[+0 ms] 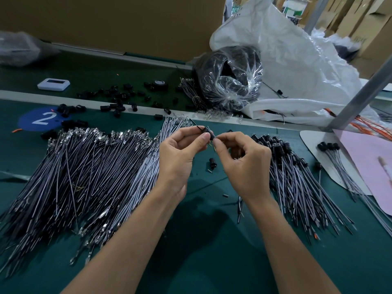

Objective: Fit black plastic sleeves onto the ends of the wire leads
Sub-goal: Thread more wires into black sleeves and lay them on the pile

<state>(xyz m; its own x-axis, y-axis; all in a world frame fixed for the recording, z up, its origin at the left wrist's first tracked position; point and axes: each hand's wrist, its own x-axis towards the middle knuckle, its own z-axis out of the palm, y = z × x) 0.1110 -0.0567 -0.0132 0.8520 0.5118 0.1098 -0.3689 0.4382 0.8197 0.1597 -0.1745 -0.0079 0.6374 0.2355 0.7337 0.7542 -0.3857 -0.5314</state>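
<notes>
Both hands meet above the green bench. My left hand (182,153) pinches a small black plastic sleeve (206,131) between thumb and fingertips. My right hand (244,162) pinches the end of a wire lead (214,143) right beside that sleeve, and the lead's tail (239,206) hangs down behind the wrist. A big fan of bare leads (84,172) with metal terminals lies to the left. A bundle of leads with sleeves on them (297,177) lies to the right. One loose sleeve (212,162) stands on the bench between my hands.
Several loose black sleeves (118,98) are scattered along the far strip by a white device (54,84) and a tape roll (160,83). A clear bag of black parts (230,77) and a white sack (297,66) sit behind. Pink paper (369,166) and a metal post (364,96) are at right.
</notes>
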